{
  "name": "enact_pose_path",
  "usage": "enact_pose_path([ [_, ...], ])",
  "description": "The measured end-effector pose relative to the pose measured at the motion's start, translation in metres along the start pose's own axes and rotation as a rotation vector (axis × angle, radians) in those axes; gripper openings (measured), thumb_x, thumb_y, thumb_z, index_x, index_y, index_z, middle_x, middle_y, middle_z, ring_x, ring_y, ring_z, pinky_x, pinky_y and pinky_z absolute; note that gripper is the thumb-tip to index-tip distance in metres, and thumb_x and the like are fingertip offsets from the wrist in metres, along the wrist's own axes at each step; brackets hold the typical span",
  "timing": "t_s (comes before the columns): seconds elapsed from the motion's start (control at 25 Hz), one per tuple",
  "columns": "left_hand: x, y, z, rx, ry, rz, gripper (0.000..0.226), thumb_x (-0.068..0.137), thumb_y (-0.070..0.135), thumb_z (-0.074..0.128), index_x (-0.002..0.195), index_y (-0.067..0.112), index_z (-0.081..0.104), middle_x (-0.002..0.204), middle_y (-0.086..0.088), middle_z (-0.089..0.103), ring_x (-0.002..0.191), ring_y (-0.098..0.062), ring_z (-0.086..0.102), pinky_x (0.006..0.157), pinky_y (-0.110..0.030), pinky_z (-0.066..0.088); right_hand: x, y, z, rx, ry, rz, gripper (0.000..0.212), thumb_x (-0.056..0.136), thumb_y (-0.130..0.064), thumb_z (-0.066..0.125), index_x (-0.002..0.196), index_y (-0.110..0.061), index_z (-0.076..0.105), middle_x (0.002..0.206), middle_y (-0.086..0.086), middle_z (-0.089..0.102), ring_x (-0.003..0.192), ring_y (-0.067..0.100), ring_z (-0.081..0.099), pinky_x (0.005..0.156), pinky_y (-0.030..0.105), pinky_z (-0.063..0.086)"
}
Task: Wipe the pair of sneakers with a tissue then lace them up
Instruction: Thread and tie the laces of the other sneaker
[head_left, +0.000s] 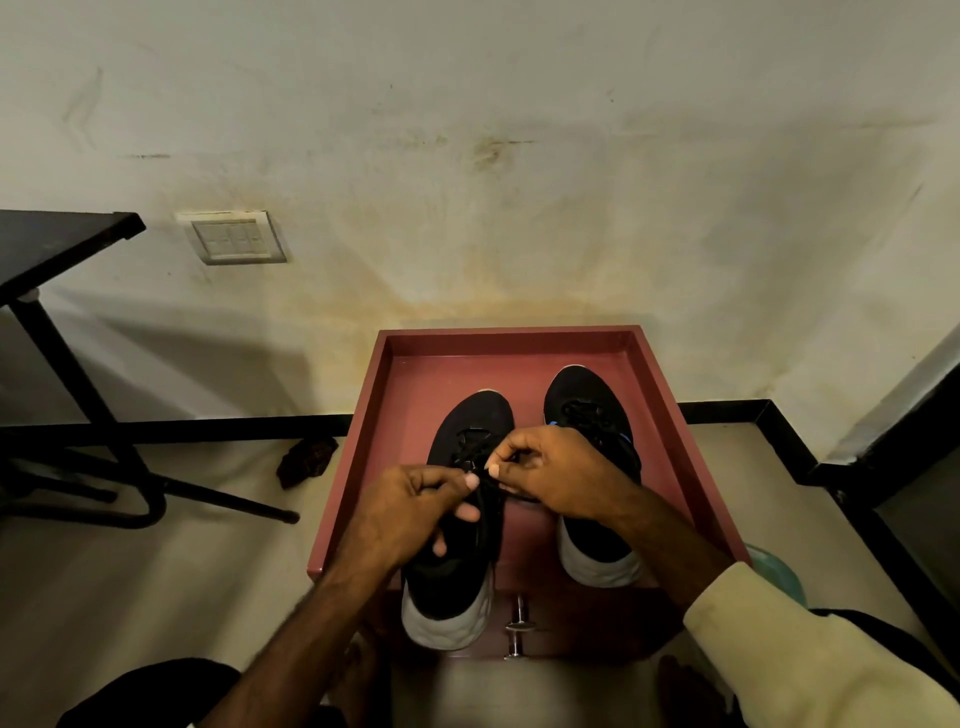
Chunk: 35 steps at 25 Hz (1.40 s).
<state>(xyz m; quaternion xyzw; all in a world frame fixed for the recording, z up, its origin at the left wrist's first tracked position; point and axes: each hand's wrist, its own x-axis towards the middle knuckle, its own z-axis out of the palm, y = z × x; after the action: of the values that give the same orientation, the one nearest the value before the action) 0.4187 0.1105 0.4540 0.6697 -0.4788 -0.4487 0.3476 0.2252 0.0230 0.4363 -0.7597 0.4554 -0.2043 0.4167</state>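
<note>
Two black sneakers with pale grey heels stand toes away from me on a reddish-brown cabinet top (410, 395). The left sneaker (457, 519) hangs its heel over the front edge. The right sneaker (587, 410) sits further back, its laces in place with a blue accent. My left hand (410, 509) and my right hand (550, 473) meet over the left sneaker's tongue, each pinching a black lace (467, 452) between thumb and forefinger. No tissue is in view.
The cabinet stands against a stained wall and has a metal drawer handle (517, 629) at its front. A black metal-legged table (67, 322) is at the left, a dark small object (306, 460) lies on the floor by the skirting. A teal object (774, 571) peeks out at right.
</note>
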Motion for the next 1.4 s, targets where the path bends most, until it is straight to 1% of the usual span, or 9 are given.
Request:
enact_pose_path([
  [0.16, 0.001, -0.001, 0.002, 0.151, -0.008, 0.023, 0.025, 0.105, 0.025, 0.059, 0.127, 0.026, 0.071, 0.073, 0.002, 0.08, 0.037, -0.008, 0.055, 0.048, -0.019, 0.049, 0.0, -0.004, 0.0, -0.036, -0.01, -0.018, 0.007, 0.095, -0.019, 0.074, 0.099, -0.018, 0.08, 0.066, -0.025, 0.071, 0.059, -0.008, 0.065, 0.062, 0.009, 0.048],
  [0.28, 0.001, 0.001, 0.008, 0.199, -0.042, 0.052, 0.032, 0.106, 0.026, 0.057, 0.137, 0.027, 0.064, 0.066, 0.003, 0.078, 0.039, -0.006, 0.059, 0.049, -0.018, 0.051, 0.001, -0.004, 0.0, -0.036, -0.012, -0.004, 0.008, 0.096, -0.017, 0.072, 0.1, -0.017, 0.078, 0.057, -0.027, 0.065, 0.052, -0.008, 0.06, 0.059, 0.011, 0.045],
  [0.48, 0.0, 0.007, 0.005, 0.248, 0.152, 0.156, 0.032, 0.1, 0.046, 0.062, 0.085, 0.022, 0.078, 0.063, 0.005, 0.075, 0.047, -0.011, 0.067, 0.051, -0.02, 0.055, 0.001, -0.003, -0.001, -0.05, 0.011, 0.001, 0.01, 0.093, -0.018, 0.075, 0.102, -0.021, 0.078, 0.056, -0.026, 0.065, 0.052, -0.007, 0.06, 0.06, 0.008, 0.044],
  [0.64, 0.007, 0.01, -0.01, 0.353, 0.358, 0.303, 0.014, 0.097, 0.041, 0.067, 0.087, 0.033, 0.072, 0.079, 0.016, 0.071, 0.071, 0.002, 0.066, 0.061, -0.013, 0.049, 0.003, -0.005, 0.001, 0.073, 0.092, -0.005, 0.012, 0.092, -0.018, 0.078, 0.102, -0.023, 0.079, 0.061, -0.011, 0.066, 0.053, -0.001, 0.057, 0.062, 0.013, 0.048],
  [0.76, 0.02, 0.004, -0.02, 0.435, 0.256, 0.286, 0.014, 0.099, 0.028, 0.067, 0.11, 0.032, 0.075, 0.104, 0.02, 0.071, 0.088, 0.009, 0.062, 0.07, -0.005, 0.039, 0.004, -0.008, 0.003, 0.198, 0.105, -0.03, 0.019, 0.095, -0.012, 0.074, 0.111, -0.021, 0.076, 0.084, 0.0, 0.076, 0.071, 0.008, 0.071, 0.071, 0.02, 0.059],
  [0.84, 0.031, 0.0, -0.023, 0.447, 0.135, 0.272, 0.022, 0.101, 0.027, 0.066, 0.12, 0.031, 0.075, 0.114, 0.018, 0.073, 0.098, 0.006, 0.065, 0.079, -0.006, 0.044, 0.003, -0.011, 0.002, 0.243, 0.124, -0.038, 0.029, 0.097, -0.009, 0.07, 0.123, -0.021, 0.07, 0.094, 0.006, 0.077, 0.082, 0.013, 0.076, 0.077, 0.025, 0.063],
  [1.0, 0.052, -0.003, -0.029, 0.484, -0.036, 0.258, 0.023, 0.1, 0.026, 0.067, 0.12, 0.03, 0.077, 0.119, 0.013, 0.075, 0.105, -0.003, 0.069, 0.1, -0.031, 0.057, 0.003, -0.014, 0.003, 0.216, 0.171, -0.052, 0.038, 0.097, -0.016, 0.071, 0.134, -0.021, 0.063, 0.094, 0.003, 0.076, 0.087, 0.017, 0.075, 0.086, 0.031, 0.062],
  [1.2, 0.06, -0.001, -0.039, 0.526, -0.106, 0.222, 0.019, 0.098, 0.025, 0.07, 0.115, 0.029, 0.077, 0.098, 0.015, 0.073, 0.079, 0.004, 0.068, 0.068, -0.01, 0.052, 0.008, -0.012, 0.003, 0.228, 0.2, -0.064, 0.019, 0.099, -0.015, 0.068, 0.116, -0.022, 0.074, 0.094, -0.002, 0.077, 0.086, 0.011, 0.076, 0.088, 0.032, 0.062],
  [1.4, 0.068, 0.002, -0.039, 0.512, -0.15, 0.35, 0.021, 0.097, 0.033, 0.071, 0.117, 0.033, 0.077, 0.099, 0.022, 0.073, 0.082, 0.01, 0.066, 0.069, -0.007, 0.049, 0.013, -0.017, 0.007, 0.282, 0.197, -0.127, 0.019, 0.098, -0.015, 0.07, 0.112, -0.025, 0.078, 0.098, 0.0, 0.078, 0.091, 0.02, 0.075, 0.087, 0.03, 0.062],
])
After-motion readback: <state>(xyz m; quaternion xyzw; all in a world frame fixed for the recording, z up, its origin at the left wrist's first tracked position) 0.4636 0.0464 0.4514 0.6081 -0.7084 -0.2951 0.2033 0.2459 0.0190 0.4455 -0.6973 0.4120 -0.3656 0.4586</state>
